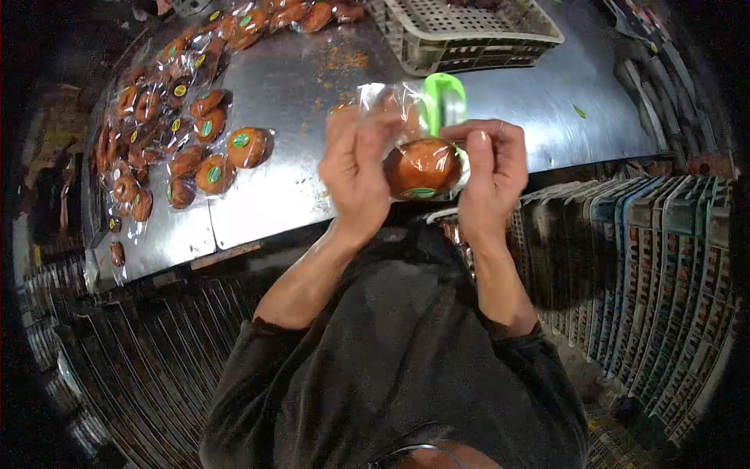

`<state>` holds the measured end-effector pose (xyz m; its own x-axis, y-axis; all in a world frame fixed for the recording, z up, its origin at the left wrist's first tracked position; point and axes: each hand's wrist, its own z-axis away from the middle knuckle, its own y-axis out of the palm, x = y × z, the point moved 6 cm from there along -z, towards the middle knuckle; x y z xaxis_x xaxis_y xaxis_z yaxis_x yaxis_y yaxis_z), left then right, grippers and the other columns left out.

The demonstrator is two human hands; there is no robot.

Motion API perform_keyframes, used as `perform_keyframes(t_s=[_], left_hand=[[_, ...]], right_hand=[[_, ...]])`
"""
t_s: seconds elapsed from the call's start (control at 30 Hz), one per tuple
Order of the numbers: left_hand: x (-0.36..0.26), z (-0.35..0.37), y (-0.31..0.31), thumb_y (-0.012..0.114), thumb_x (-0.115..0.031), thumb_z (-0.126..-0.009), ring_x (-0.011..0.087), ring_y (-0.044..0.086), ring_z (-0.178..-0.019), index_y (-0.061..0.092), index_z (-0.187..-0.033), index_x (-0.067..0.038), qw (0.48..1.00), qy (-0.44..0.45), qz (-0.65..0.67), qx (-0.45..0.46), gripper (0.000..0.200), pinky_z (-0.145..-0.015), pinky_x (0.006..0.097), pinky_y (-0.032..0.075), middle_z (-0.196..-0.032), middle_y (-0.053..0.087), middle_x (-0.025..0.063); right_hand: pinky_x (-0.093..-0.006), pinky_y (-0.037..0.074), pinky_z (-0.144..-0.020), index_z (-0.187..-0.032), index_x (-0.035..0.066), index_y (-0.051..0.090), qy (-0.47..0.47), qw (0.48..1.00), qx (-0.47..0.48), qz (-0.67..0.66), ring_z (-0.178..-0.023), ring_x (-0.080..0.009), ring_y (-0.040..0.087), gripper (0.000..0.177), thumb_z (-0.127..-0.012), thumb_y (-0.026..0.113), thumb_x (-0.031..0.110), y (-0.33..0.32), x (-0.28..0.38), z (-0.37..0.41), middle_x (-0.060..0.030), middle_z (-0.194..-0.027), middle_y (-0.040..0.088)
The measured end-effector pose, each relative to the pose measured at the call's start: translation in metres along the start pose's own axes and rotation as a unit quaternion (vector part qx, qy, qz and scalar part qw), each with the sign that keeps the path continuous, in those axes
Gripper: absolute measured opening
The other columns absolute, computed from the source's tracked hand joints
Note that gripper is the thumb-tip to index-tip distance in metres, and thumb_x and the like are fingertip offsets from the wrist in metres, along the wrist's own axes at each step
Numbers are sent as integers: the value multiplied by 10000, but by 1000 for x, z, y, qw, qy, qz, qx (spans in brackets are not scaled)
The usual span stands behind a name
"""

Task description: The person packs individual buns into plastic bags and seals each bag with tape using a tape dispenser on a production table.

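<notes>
Across the left of the metal table (273, 94) lie bagged brown rounds (214, 173), many green-labelled. Near the table's front edge, the left hand (355, 176) pinches one side of a clear bag (402, 105); inside sits a glossy brown round (426, 166). The right hand (492, 168) pinches its other side. Behind are a bright green object (444, 80), partly hidden, and a plastic crate (476, 37). Crates (664, 273) stand stacked at right.
</notes>
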<state>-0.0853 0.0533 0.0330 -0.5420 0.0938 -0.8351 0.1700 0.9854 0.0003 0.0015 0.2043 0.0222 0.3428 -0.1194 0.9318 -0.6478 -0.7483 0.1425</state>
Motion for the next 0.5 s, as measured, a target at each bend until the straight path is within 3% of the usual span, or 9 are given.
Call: perform_keyframes(t_s=[0.03,0.07,0.1,0.17,0.27,0.37,0.5], left_hand=[[-8,-4,0,474,-195,-1008,104,555,-723,661,-908,36,997,75,-2,-9,313,-665,241,441,-835,650,41],[0,-2,-3,494,-189,-1002,99,554,-781,667,-918,31,996,-32,79,-22,292,-714,237,440,-860,645,56],[-3,5,-3,453,-203,-1021,137,587,-883,633,-974,39,987,-120,96,34,305,-806,279,459,-993,655,91],[-17,12,0,459,-209,-1019,122,576,-827,621,-951,35,992,-89,-40,75,301,-770,268,461,-982,644,91],[-19,3,-6,469,-230,-1017,109,559,-763,596,-896,13,999,-19,-14,-40,300,-704,248,457,-878,615,58],[-13,14,-2,480,-253,-1015,103,525,-761,560,-844,-14,988,-147,43,-21,305,-681,245,446,-810,562,32],[-17,15,-4,474,-272,-1018,91,477,-745,547,-836,-35,983,-141,54,-100,307,-693,231,425,-791,539,16]], right_hand=[[-272,468,-788,-986,10,554,-65,998,-2,12,-851,-127,574,131,-942,587,129,-9,7,-9,-51,-910,620],[-274,468,-789,-964,9,563,-43,999,17,-5,-846,-135,577,114,-933,594,114,-16,14,-12,-54,-900,620],[-276,468,-790,-942,8,573,-20,999,36,-23,-841,-144,580,98,-924,601,100,-18,25,-13,-57,-889,620],[-290,471,-792,-931,-2,565,-76,982,166,48,-834,-168,584,102,-918,599,93,-9,34,-8,-78,-891,618],[-294,464,-805,-973,0,521,-130,988,86,-1,-833,-182,583,126,-938,558,115,-14,31,-8,-95,-894,618],[-303,456,-826,-966,9,502,-59,992,59,-96,-845,-171,580,105,-965,503,114,-14,15,-8,-101,-918,629],[-275,442,-812,-982,35,443,0,980,109,-168,-838,-132,570,154,-1016,424,184,5,17,-5,-110,-912,651]])
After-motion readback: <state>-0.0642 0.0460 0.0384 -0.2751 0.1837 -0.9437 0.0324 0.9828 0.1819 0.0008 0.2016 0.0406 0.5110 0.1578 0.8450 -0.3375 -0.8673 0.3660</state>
